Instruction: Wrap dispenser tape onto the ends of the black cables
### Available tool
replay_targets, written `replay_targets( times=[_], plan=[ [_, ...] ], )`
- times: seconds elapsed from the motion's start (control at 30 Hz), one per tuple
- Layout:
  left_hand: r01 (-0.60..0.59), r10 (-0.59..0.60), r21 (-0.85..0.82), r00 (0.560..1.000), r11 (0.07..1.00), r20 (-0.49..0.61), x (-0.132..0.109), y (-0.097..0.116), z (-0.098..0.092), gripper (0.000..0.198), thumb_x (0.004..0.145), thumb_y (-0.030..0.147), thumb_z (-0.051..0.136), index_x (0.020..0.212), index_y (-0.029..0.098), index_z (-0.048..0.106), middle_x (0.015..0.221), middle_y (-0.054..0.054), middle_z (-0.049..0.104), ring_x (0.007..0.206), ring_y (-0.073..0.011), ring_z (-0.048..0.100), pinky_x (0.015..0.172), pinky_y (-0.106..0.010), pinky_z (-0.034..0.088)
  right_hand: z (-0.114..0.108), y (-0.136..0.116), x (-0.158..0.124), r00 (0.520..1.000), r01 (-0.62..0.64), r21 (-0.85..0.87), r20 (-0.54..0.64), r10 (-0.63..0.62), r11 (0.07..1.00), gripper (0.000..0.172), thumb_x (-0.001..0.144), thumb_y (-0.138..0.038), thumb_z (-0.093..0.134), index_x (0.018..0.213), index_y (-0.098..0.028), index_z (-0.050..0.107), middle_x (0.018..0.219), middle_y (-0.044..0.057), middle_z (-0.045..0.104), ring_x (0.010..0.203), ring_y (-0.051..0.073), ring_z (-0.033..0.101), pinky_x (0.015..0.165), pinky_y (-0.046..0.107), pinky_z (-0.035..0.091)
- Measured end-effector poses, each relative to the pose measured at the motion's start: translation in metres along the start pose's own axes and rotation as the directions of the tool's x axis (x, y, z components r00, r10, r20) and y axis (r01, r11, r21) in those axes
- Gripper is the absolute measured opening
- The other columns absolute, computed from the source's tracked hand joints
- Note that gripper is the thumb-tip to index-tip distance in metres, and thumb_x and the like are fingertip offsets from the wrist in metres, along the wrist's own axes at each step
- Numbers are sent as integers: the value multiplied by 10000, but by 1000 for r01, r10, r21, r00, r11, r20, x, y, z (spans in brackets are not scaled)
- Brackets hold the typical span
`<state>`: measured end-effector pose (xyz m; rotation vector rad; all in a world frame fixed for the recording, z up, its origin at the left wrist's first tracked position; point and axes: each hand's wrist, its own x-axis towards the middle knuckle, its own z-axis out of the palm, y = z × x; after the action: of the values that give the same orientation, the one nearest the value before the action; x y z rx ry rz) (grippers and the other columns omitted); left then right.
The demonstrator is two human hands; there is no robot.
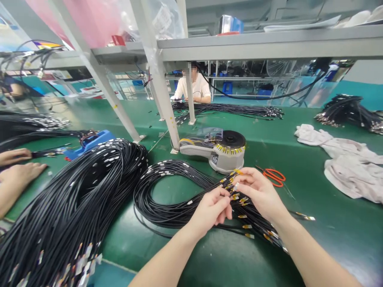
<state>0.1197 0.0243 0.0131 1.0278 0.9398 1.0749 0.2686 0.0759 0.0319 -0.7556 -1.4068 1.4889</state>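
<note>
My left hand (pixel 213 207) is closed, its thumb and fingers pinching a black cable just behind its end. Close by on the right, my right hand (pixel 257 190) has its thumb and index finger together at that cable's white-tipped end, with a piece of yellow tape (pixel 237 172) at the fingertips. Under both hands lies a looped bundle of black cables (pixel 161 207), many ends wrapped in yellow tape. Just beyond the hands stands a round tape dispenser (pixel 229 153) with yellow strips around its rim.
A larger cable bundle (pixel 98 179) lies to the left, beside a blue holder (pixel 89 144). Orange-handled scissors (pixel 274 177) and white cloths (pixel 350 163) are on the right. Another person's hands (pixel 20 175) rest at far left. Shelf posts (pixel 163 87) rise behind; a co-worker (pixel 194 85) sits opposite.
</note>
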Motion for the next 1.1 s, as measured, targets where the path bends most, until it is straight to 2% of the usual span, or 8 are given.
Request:
replay_targets(
  times=[0.07, 0.13, 0.3, 0.4, 0.67, 0.77, 0.93, 1.1],
  plan=[
    [-26, 25, -58, 1000, 998, -9, 0, 0, 1, 163, 780, 317, 508, 816, 163, 471, 557, 30, 558, 360, -37, 391, 329, -139, 253, 3, 2, -1, 999, -40, 45, 33, 38, 998, 323, 734, -139, 635, 995, -255, 484, 767, -13, 646, 724, 147, 581, 719, 309, 443],
    [-56, 51, -111, 997, 992, -49, -1, 0, 1, 133, 765, 281, 527, 790, 162, 473, 544, 46, 530, 357, -28, 371, 330, -136, 242, 7, 5, -1, 997, -68, 64, 45, 66, 996, 358, 734, -138, 639, 1025, -266, 475, 755, -12, 663, 708, 148, 589, 704, 309, 447],
    [-95, 66, -167, 983, 981, -172, 1, -1, 1, 112, 754, 249, 535, 739, 169, 458, 497, 69, 487, 331, -23, 330, 308, -135, 203, 16, 11, 2, 995, -92, 101, -18, 94, 991, 400, 725, -172, 659, 1060, -278, 466, 803, -3, 669, 769, 154, 589, 741, 312, 437],
    [-109, 67, -197, 976, 974, -207, 2, -1, -1, 132, 753, 267, 546, 734, 168, 461, 489, 72, 482, 325, -21, 323, 302, -134, 193, 20, 13, 3, 992, -116, 145, -23, 120, 983, 396, 711, -170, 668, 1043, -270, 477, 799, -6, 647, 761, 154, 576, 706, 296, 439],
    [-97, 54, -186, 973, 978, -226, 2, -3, -1, 137, 716, 253, 584, 692, 136, 518, 499, 30, 546, 336, -27, 368, 315, -144, 232, 32, 19, 0, 960, -279, 390, 125, 250, 877, 335, 688, -170, 666, 972, -264, 516, 798, -38, 524, 525, 100, 503, 495, 257, 441],
    [-89, 46, -205, 977, 975, -206, 2, -3, -1, 143, 707, 259, 589, 674, 139, 518, 493, 23, 561, 329, -29, 365, 311, -146, 218, 34, 23, -1, 951, -308, 454, 164, 261, 836, 319, 696, -180, 650, 967, -279, 512, 803, -48, 484, 490, 88, 475, 490, 278, 471],
    [-79, 47, -192, 985, 978, -169, 0, 0, -3, 158, 700, 277, 592, 670, 141, 518, 475, 23, 556, 322, -30, 356, 308, -149, 202, 34, 24, -2, 937, -342, 501, 242, 250, 795, 453, 643, -149, 669, 1028, -313, 496, 819, -55, 471, 488, 82, 459, 503, 278, 478],
    [-74, 44, -174, 984, 982, -170, -2, 3, 1, 150, 701, 264, 586, 667, 140, 508, 472, 24, 550, 325, -25, 337, 321, -153, 190, 31, 22, 0, 928, -361, 507, 276, 249, 783, 492, 625, -130, 664, 1053, -314, 506, 804, -54, 474, 503, 90, 466, 508, 273, 459]
  ],
)
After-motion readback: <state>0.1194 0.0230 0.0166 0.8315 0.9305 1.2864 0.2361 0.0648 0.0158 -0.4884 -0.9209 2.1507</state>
